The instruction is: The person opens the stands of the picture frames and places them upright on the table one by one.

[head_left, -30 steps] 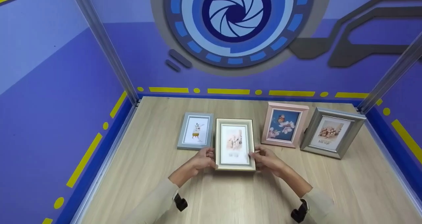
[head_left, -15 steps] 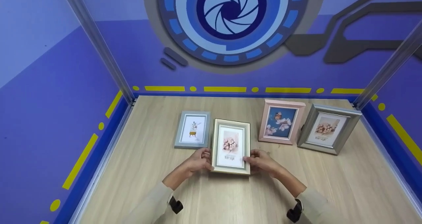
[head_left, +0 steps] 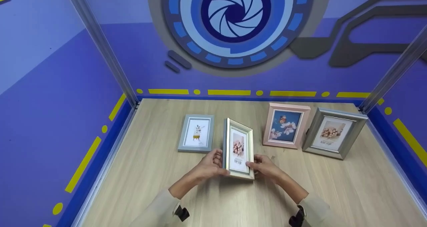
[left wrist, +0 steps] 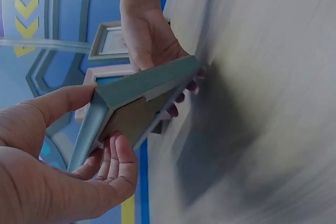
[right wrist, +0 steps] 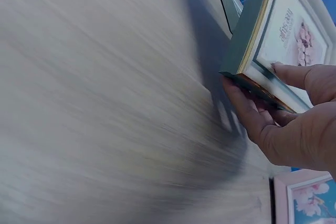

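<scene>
A pale gold picture frame [head_left: 240, 147] with a flower print is held between both hands above the table, tilted and turned a little to the right. The left hand [head_left: 210, 163] grips its left edge; in the left wrist view the thumb lies on the top of the side and the curled fingers [left wrist: 118, 161] reach the brown back. On the opposite side the right hand [head_left: 267, 167] pinches the lower right part, thumb [right wrist: 294, 74] on the front and fingers behind. A shadow of the picture frame falls on the wood below.
A blue-grey picture frame [head_left: 181, 140] with a plant print lies left of the hands. Back right stand a pink picture frame [head_left: 267, 133] with blossoms and a silver-grey picture frame [head_left: 350, 137]. Printed blue walls [head_left: 233, 83] border the wooden table [head_left: 140, 173] behind and at both sides.
The pale gold picture frame has been lifted and turned, so its left side now shows. The left hand has shifted right with it; the other picture frames stay put.
</scene>
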A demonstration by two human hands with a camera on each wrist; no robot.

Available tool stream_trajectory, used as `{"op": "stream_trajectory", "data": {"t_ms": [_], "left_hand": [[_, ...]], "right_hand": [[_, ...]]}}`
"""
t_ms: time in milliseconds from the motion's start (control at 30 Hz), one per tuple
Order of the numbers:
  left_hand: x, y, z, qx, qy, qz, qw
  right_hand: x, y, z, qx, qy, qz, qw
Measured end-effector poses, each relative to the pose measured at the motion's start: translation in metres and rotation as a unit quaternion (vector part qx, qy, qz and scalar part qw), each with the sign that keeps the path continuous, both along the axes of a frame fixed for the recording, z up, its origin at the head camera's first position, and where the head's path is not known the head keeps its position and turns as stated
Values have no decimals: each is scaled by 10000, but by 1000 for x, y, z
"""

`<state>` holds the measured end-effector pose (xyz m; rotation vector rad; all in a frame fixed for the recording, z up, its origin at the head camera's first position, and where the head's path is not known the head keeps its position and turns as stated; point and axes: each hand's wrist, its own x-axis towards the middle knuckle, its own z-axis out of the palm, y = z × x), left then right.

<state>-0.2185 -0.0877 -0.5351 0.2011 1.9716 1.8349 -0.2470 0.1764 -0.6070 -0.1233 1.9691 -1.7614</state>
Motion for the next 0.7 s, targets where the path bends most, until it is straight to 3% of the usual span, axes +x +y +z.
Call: {"op": "stream_trajectory", "data": {"t_ms": [233,500,700], "left_hand": [[10,19,13,-354,799,-283,9958],[24,37,14,-1326,1905,-493,9714],[28,43,12,-1429,2180,-752,9625]], "right_hand": [[1,-1,-2,-517,-265,139,9982],[3,0,-4,-676,-396,338,9964],[4,2,-6,-825,-332,555,9945]]}}
